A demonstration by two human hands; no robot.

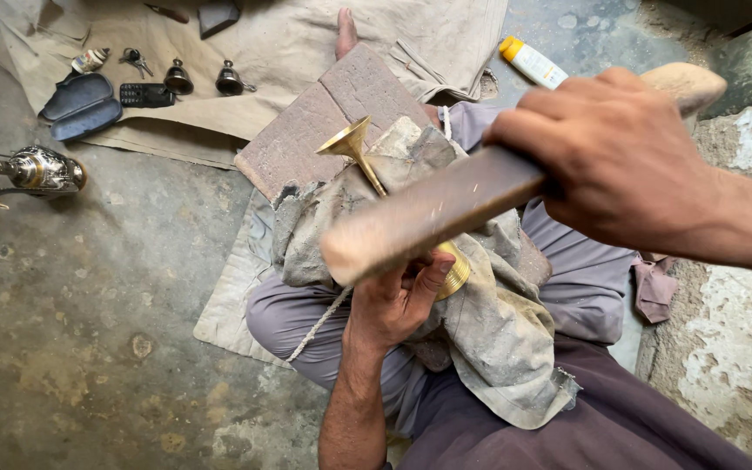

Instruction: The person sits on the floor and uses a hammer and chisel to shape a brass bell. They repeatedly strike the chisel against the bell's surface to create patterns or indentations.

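Observation:
My right hand [624,157] grips a long flat wooden-looking file [428,213] that slants down to the left across a brass piece. The brass piece has a flared golden cone end [350,139] pointing up and a round ribbed end [456,270] lower down. It lies on a dirty grey cloth [498,331] spread over my crossed legs. My left hand [398,300] holds the brass piece from below, thumb against the ribbed end, under the file's tip.
A reddish stone slab [306,130] lies beyond my knees. Farther back on a tan cloth [254,43] sit two small dark bells [204,80], a phone [145,94], keys, and a dark case [80,104]. An ornate metal vessel [41,170] stands left. A white bottle [533,63] lies right.

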